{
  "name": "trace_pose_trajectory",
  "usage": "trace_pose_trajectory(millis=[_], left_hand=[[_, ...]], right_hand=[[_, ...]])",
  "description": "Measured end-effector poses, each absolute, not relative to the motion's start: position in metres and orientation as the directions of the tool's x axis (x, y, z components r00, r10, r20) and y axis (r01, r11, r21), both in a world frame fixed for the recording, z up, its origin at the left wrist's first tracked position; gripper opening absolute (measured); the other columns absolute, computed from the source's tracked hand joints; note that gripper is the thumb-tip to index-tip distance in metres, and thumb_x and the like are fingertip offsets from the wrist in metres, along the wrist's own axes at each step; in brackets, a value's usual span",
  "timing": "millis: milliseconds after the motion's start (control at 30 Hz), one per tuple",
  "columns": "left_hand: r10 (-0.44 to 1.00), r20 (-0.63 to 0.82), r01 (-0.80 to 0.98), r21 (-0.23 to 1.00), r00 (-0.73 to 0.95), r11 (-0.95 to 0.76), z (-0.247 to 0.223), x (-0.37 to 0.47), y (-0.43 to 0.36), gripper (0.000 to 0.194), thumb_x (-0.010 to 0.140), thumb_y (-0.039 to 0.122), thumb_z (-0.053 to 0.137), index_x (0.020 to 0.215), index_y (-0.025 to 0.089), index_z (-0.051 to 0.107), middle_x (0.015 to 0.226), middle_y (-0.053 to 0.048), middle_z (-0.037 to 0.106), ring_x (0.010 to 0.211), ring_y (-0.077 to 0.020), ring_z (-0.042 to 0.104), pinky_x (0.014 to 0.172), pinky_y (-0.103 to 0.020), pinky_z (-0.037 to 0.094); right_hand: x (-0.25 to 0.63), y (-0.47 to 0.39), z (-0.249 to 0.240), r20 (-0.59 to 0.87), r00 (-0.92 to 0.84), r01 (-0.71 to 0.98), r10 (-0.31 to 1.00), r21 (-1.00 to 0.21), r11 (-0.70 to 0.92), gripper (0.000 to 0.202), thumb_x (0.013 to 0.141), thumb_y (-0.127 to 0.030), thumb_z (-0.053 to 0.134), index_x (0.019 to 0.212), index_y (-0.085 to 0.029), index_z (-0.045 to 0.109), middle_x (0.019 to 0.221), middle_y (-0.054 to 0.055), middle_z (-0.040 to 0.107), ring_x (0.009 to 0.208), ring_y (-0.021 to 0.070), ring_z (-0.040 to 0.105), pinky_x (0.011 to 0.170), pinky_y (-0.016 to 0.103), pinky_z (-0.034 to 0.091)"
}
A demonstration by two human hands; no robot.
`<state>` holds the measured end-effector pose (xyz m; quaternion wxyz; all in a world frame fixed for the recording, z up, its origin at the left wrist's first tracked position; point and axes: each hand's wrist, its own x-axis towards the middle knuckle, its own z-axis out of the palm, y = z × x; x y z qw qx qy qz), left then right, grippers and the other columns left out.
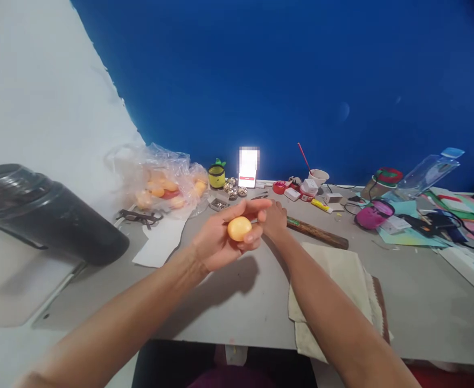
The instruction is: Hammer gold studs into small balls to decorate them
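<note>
In the middle of the head view, a small round yellow-orange ball rests in my left hand. The palm is turned up, raised above the table, with the fingers curled around the ball. Farther back, my right hand is low over the tabletop, partly covered by the left fingers. Its own fingers are mostly hidden. Beside it lies a dark wooden handle with a green label, possibly a hammer's. Whether the right hand grips it I cannot make out. Thin metal prongs show just beyond the hands.
A clear plastic bag of yellow and orange pieces lies back left, near glasses and a dark tumbler. A lit phone leans at the wall. A folded cloth lies under my right forearm; clutter and a power strip fill the right.
</note>
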<state>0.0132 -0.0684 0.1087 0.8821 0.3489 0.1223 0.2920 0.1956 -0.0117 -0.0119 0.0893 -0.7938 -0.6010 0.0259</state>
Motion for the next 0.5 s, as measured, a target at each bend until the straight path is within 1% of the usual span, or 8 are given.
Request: trace_pose_trajectory(millis=[133,233,300,400,433,500], left_hand=[[0.672,-0.074,-0.453,0.685,0.737,0.571,0.093,0.001,-0.056,0.022,0.097,0.024,0.063,0.104,0.011,0.078,0.086,-0.006,0.063,0.054,-0.0073,0.051,0.048,-0.021,0.039],[0.703,-0.102,-0.446,0.707,0.704,0.549,0.086,-0.005,-0.051,0.02,0.089,0.026,0.073,0.103,0.012,0.077,0.084,-0.004,0.062,0.058,-0.0087,0.054,0.05,-0.022,0.04],[0.719,-0.118,-0.413,0.75,0.685,0.517,0.079,-0.007,-0.049,0.021,0.082,0.027,0.081,0.097,0.013,0.075,0.082,-0.003,0.062,0.06,-0.0095,0.055,0.054,-0.023,0.041],[0.712,-0.161,-0.258,0.859,0.683,0.442,0.066,-0.011,-0.048,0.027,0.074,0.03,0.087,0.078,0.015,0.066,0.07,-0.001,0.059,0.06,-0.01,0.054,0.057,-0.023,0.04],[0.702,-0.18,-0.182,0.894,0.689,0.409,0.062,-0.013,-0.048,0.031,0.074,0.033,0.088,0.074,0.016,0.062,0.066,0.0,0.057,0.06,-0.0101,0.054,0.057,-0.023,0.039],[0.693,-0.214,-0.03,0.946,0.689,0.322,0.054,-0.019,-0.047,0.038,0.076,0.041,0.085,0.07,0.017,0.056,0.063,0.001,0.057,0.059,-0.01,0.053,0.057,-0.022,0.037]], right_hand=[[0.192,-0.013,-0.012,0.12,0.306,0.942,0.944,-0.184,-0.282,0.033,0.105,-0.033,0.048,0.129,-0.018,0.066,0.132,0.019,0.063,0.126,0.0324,0.053,0.1,0.044,0.042],[0.192,-0.014,-0.012,0.128,0.302,0.944,0.945,-0.179,-0.278,0.033,0.105,-0.035,0.05,0.129,-0.018,0.066,0.133,0.019,0.062,0.127,0.0321,0.053,0.101,0.044,0.041],[0.192,-0.015,-0.011,0.118,0.301,0.945,0.946,-0.171,-0.279,0.034,0.105,-0.036,0.051,0.129,-0.018,0.065,0.133,0.019,0.062,0.127,0.0322,0.052,0.102,0.044,0.041],[0.192,-0.015,-0.01,0.108,0.297,0.947,0.949,-0.162,-0.278,0.034,0.104,-0.036,0.053,0.129,-0.018,0.066,0.132,0.019,0.062,0.128,0.0324,0.052,0.101,0.044,0.041],[0.191,-0.014,-0.01,0.108,0.297,0.947,0.949,-0.161,-0.278,0.033,0.104,-0.036,0.053,0.129,-0.018,0.066,0.132,0.019,0.063,0.127,0.0324,0.053,0.101,0.044,0.041],[0.191,-0.014,-0.01,0.107,0.296,0.947,0.949,-0.161,-0.277,0.033,0.104,-0.035,0.053,0.128,-0.018,0.066,0.132,0.019,0.063,0.127,0.0323,0.053,0.1,0.043,0.041]])
